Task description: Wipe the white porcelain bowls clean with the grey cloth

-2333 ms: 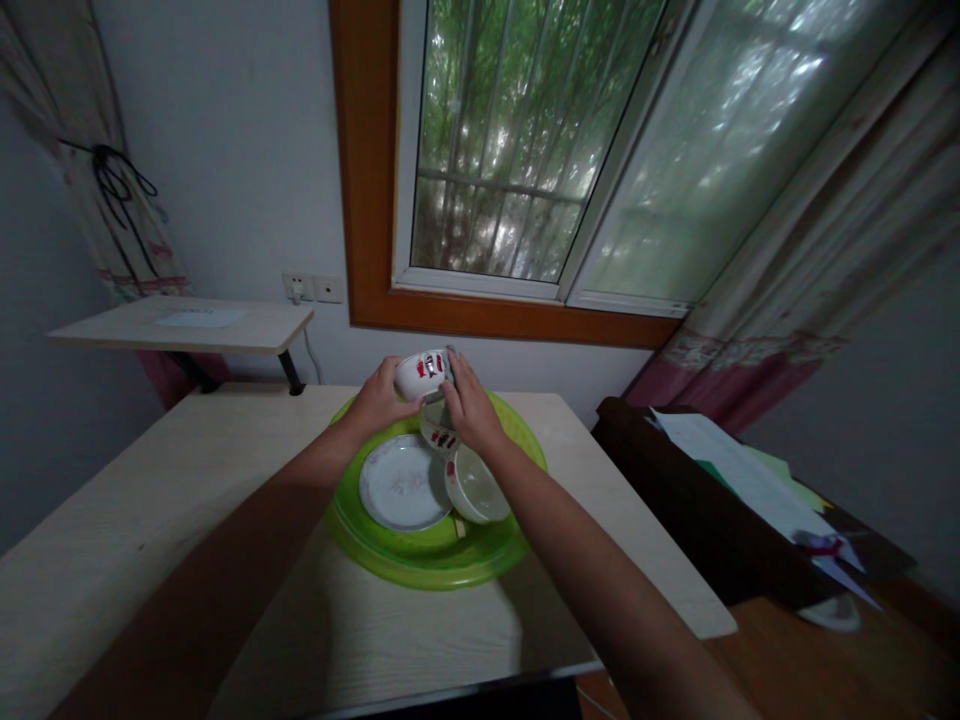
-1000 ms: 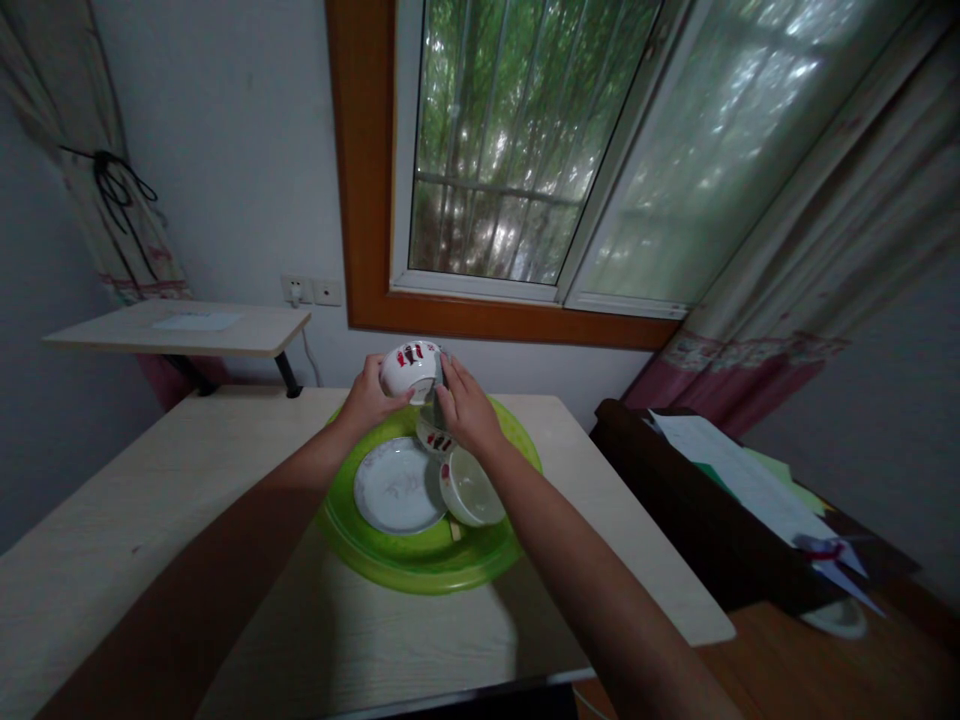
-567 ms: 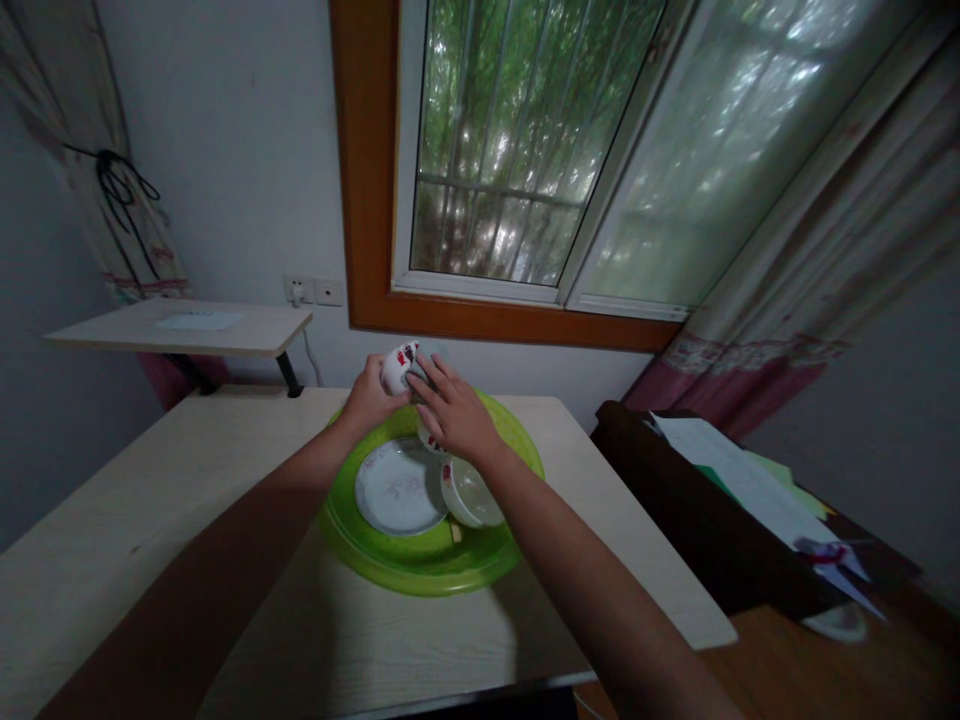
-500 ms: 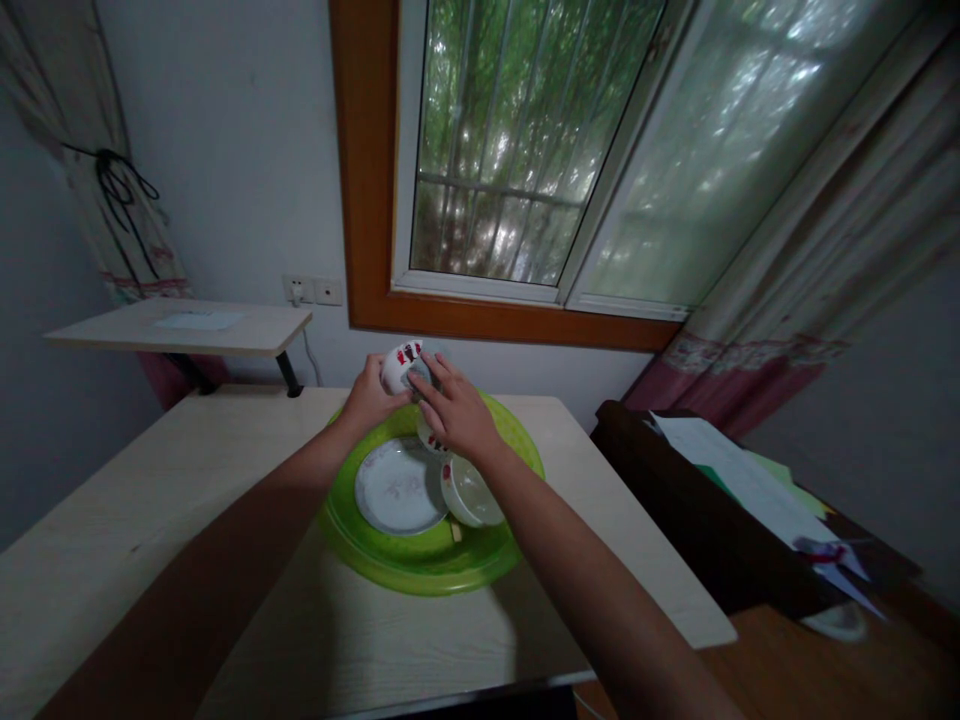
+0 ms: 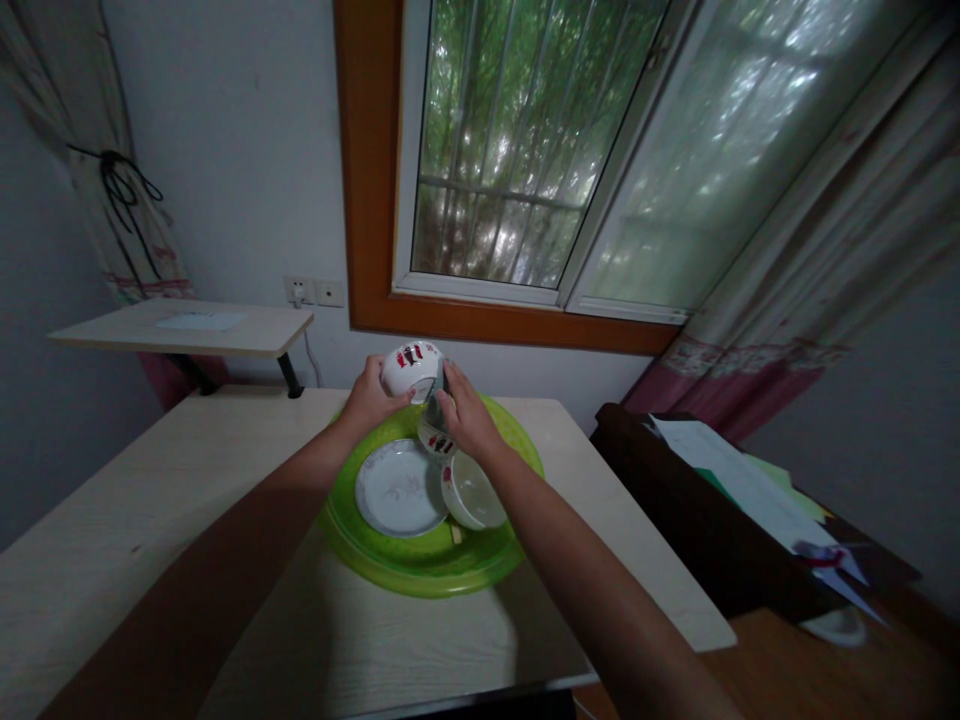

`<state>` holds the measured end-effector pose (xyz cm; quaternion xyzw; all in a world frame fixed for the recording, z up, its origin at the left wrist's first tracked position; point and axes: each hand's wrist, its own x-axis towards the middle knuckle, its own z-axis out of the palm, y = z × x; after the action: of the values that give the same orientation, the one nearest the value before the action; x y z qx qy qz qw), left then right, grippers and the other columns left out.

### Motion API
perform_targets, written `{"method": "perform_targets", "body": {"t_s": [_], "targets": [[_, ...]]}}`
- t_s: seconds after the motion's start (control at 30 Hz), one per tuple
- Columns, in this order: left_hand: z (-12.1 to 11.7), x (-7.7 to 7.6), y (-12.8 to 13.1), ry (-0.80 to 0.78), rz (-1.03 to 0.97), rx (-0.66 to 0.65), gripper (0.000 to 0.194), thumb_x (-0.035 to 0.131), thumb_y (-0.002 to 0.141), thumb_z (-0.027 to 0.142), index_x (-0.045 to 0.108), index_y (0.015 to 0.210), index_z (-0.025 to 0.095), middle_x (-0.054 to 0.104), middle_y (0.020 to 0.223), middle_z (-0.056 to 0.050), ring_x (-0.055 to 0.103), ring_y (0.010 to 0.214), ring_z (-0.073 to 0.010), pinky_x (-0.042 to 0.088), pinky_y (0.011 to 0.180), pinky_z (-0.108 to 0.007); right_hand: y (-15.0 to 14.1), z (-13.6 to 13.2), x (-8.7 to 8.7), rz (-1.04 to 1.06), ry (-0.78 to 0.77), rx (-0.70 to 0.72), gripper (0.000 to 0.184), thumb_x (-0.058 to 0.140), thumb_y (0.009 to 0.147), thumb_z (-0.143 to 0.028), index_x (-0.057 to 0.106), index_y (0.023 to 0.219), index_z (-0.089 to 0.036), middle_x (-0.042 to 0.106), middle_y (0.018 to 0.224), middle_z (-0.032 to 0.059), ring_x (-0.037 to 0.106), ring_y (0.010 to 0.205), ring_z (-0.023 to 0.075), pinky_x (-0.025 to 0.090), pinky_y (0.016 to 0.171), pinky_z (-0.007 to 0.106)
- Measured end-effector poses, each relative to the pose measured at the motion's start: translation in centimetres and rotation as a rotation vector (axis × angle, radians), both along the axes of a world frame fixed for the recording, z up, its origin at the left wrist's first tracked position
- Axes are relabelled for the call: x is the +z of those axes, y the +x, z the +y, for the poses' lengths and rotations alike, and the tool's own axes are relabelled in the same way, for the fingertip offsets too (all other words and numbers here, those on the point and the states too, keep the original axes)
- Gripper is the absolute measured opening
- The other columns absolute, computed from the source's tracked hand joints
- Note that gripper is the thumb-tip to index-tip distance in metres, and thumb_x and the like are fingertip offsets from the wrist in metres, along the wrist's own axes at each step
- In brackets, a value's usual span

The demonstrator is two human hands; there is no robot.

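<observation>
My left hand (image 5: 369,397) is closed on the side of a white bowl (image 5: 411,368) with red and dark figures, held tilted above the far part of a green basin (image 5: 420,582). Against the bowl's right side, my right hand (image 5: 468,412) holds a thin grey piece (image 5: 433,404), a cloth or a scouring pad; which one I cannot tell. Below the hands, a second patterned bowl (image 5: 437,442) is partly covered. A white plate (image 5: 399,488) lies in the basin, with another white bowl (image 5: 472,492) tilted at its right.
The basin stands on a pale wooden table (image 5: 247,610). A small raised shelf (image 5: 187,325) with a paper on it is at the back left. Behind are a wall and a barred window (image 5: 502,150). Right of the table, papers (image 5: 727,460) lie on a dark piece of furniture.
My right hand has slid from across the bowl's front to its right side, fingers now pointing more upward. More of the held bowl and the grey piece show. My left hand keeps its grip.
</observation>
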<state>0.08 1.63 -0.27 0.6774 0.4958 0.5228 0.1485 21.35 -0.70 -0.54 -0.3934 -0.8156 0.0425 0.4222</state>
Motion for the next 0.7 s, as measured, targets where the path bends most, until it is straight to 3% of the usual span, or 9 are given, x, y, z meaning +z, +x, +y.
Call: {"method": "perform_targets", "body": {"t_s": [0.2, 0.37, 0.5, 0.7], "targets": [[0.1, -0.6, 0.1, 0.042, 0.099, -0.07, 0.065, 0.079, 0.064, 0.045, 0.044, 0.113, 0.02, 0.065, 0.103, -0.008, 0.066, 0.086, -0.0209, 0.052, 0.071, -0.031, -0.3, -0.9, 0.9, -0.108, 0.147, 0.047, 0.06, 0.038, 0.105, -0.034, 0.02, 0.161, -0.02, 0.021, 0.167, 0.0092, 0.016, 0.156, 0.0232, 0.024, 0.127, 0.049], [-0.2, -0.8, 0.2, 0.073, 0.205, -0.11, 0.066, 0.08, 0.063, 0.041, 0.047, 0.117, 0.021, 0.065, 0.109, -0.008, 0.066, 0.096, -0.0245, 0.053, 0.082, -0.036, -0.9, -1.7, 1.7, -0.249, 0.269, 0.117, 0.058, 0.044, 0.102, -0.029, 0.03, 0.158, -0.022, 0.027, 0.166, 0.0065, 0.009, 0.157, 0.026, 0.02, 0.127, 0.055], [-0.3, -0.8, 0.3, 0.102, 0.23, -0.099, 0.066, 0.078, 0.065, 0.039, 0.046, 0.12, 0.021, 0.063, 0.113, -0.009, 0.065, 0.102, -0.0258, 0.052, 0.088, -0.038, -0.8, -1.5, 1.6, -0.197, 0.234, 0.106, 0.06, 0.044, 0.102, -0.031, 0.026, 0.159, -0.024, 0.024, 0.167, 0.0064, 0.012, 0.157, 0.0252, 0.021, 0.126, 0.055], [0.0, -0.9, 0.2, 0.065, 0.135, -0.151, 0.07, 0.078, 0.066, 0.043, 0.044, 0.122, 0.019, 0.063, 0.113, -0.01, 0.065, 0.096, -0.0235, 0.055, 0.082, -0.037, 0.1, -0.4, 1.1, 0.025, 0.068, 0.097, 0.071, 0.051, 0.1, -0.046, 0.02, 0.16, -0.024, 0.02, 0.168, 0.0108, 0.018, 0.156, 0.0243, 0.022, 0.127, 0.05]]}}
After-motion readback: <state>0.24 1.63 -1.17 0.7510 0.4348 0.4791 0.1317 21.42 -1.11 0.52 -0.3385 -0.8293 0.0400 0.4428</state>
